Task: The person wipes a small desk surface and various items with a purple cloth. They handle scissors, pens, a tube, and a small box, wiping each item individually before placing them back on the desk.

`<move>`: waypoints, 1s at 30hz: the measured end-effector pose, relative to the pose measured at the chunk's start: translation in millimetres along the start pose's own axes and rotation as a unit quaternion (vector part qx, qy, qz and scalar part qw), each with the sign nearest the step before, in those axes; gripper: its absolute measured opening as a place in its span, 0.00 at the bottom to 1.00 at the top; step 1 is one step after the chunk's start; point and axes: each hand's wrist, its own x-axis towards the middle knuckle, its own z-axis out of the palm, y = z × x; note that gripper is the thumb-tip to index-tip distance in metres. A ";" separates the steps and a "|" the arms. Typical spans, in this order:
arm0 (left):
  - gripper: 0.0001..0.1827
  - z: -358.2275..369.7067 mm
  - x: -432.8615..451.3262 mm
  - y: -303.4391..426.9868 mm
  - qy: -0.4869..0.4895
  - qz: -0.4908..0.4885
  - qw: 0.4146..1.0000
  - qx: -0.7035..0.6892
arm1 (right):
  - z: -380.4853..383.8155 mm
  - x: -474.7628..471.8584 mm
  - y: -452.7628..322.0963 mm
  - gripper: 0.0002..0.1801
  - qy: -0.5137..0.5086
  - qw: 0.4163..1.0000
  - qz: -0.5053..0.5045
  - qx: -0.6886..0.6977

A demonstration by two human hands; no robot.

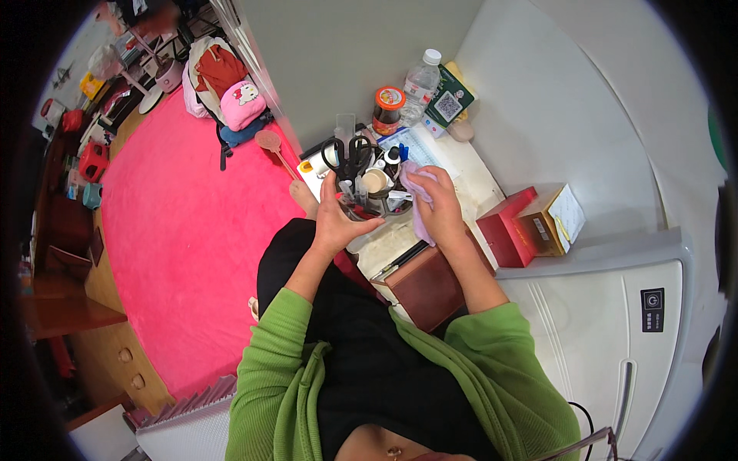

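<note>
My right hand (pixel 441 207) grips a lilac cloth (pixel 424 222) at the right side of a round desk organizer (pixel 377 206). At the organizer's left side is my left hand (pixel 337 222), thumb and fingers spread wide; whether it touches the rim I cannot tell. Black-handled scissors (pixel 349 164), a small dark bottle with a white label (pixel 392 158), a round beige-lidded container (pixel 375 181) and several small tubes stand in the organizer. A roll of white thread or tape (pixel 324 161) lies behind my left fingertips.
Behind the organizer stand an orange-lidded jar (pixel 386 110), a clear plastic bottle (pixel 421 86) and a green card with a printed code (pixel 450 101). Nearer me are a brown box (pixel 426 285) and pens (pixel 403 259). Red (pixel 508 227) and gold (pixel 542 227) boxes stand right. A pink rug (pixel 190 230) lies left.
</note>
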 end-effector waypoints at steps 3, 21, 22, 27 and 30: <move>0.74 0.1 0.7 -1.6 0.014 0.017 0.999 0.030 | 3.2 -11.2 4.4 0.22 0.015 0.999 0.019 0.036; 0.72 -8.0 5.2 -5.3 -0.029 -0.001 0.997 -0.065 | -9.4 11.4 -20.8 0.25 -0.020 0.995 -0.067 -0.073; 0.71 -7.8 4.8 -5.9 -0.026 -0.005 0.996 -0.081 | -7.8 11.3 -22.0 0.25 -0.030 0.993 -0.074 -0.091; 0.71 -7.8 8.5 -8.2 -0.036 0.016 0.996 -0.084 | -13.6 1.7 0.6 0.26 -0.022 0.999 -0.033 -0.001; 0.71 -11.4 14.9 -19.1 -0.070 0.024 0.990 -0.119 | -8.7 -18.9 -3.4 0.25 -0.005 0.999 0.019 0.037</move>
